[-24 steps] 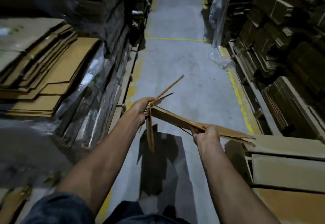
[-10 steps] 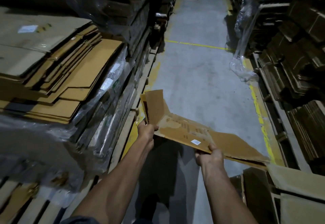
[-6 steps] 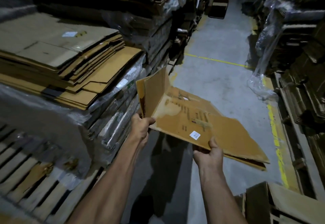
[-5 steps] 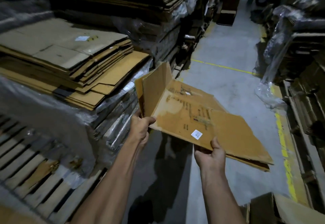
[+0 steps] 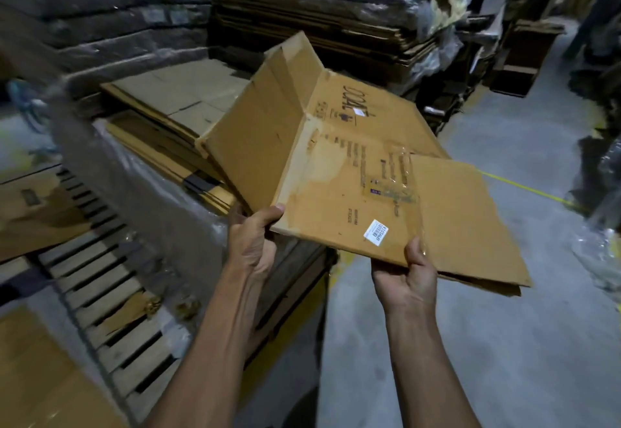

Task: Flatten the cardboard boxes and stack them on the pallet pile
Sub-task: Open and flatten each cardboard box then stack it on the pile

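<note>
While carried, pallet pile (image 5: 174, 105): its near corner sits just beside the load, so a low swing could snag there.
Aisle floor (image 5: 504, 343): open room to the right.
Flattened box (image 5: 353, 175): held in the air above the pile's near corner; one flap stands up (may catch).
Left hand (image 5: 252, 243), right hand (image 5: 408, 280): both clamped on its near edge.

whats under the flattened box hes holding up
Under the flattened box, at its left end, lies the pile of flat cardboard on plastic wrap; at its right, grey floor. The box covers the pile's near right corner.
</note>
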Tool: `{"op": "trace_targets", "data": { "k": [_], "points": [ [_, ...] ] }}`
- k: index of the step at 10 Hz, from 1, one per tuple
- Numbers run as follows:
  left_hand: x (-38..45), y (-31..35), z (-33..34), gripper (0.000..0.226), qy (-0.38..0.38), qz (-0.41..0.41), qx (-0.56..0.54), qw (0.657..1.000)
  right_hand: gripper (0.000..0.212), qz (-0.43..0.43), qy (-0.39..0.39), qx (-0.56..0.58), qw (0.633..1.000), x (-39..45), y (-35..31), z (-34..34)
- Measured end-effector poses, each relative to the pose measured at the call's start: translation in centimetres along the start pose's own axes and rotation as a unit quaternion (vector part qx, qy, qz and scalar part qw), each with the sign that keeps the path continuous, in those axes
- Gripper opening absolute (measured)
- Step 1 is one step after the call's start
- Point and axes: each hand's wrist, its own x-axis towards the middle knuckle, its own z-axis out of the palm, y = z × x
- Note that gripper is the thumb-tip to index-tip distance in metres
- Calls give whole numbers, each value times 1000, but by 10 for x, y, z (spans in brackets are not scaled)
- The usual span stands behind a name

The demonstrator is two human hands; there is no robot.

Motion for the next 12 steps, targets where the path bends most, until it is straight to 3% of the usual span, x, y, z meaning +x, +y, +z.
{"op": "trace_targets", "data": {
  "k": [1,2,3,4,5,6,7,8,9,10,11,12],
  "points": [
    [43,11,-23,27,30,-27,-28,999,17,16,-27,-13,999,22,27,30],
    [77,16,-39,52,44,-65,-109,991,17,42,-29,-41,998,50,57,54],
    [104,13,-48,31,51,-97,-171,979,18,50,-3,-76,996,94,89,64],
    [120,5,-49,31,93,-149,-209,962,16,75,104,-76,989,138,118,59],
    [118,-8,-46,39,101,-198,-195,955,38,109,198,-42,973,170,139,30],
    [113,-22,-44,21,74,-248,-143,955,38,99,230,-58,966,187,141,13],
    [108,-33,-50,24,40,-302,-91,948,26,50,230,-151,960,195,125,3],
    [94,-40,-52,33,-37,-361,32,931,10,-7,136,-429,893,197,102,-6],
    [88,-38,-45,30,-122,-332,192,915,9,-13,113,-548,829,205,83,-13],
    [118,-33,-26,20,-66,-214,263,939,6,-71,142,-628,762,216,65,-1],
    [170,-36,-14,17,22,-74,356,931,26,-16,268,-209,941,255,51,-1],
    [223,-43,-9,24,123,50,478,868,17,6,226,-232,946,269,27,1]
  ]
}}
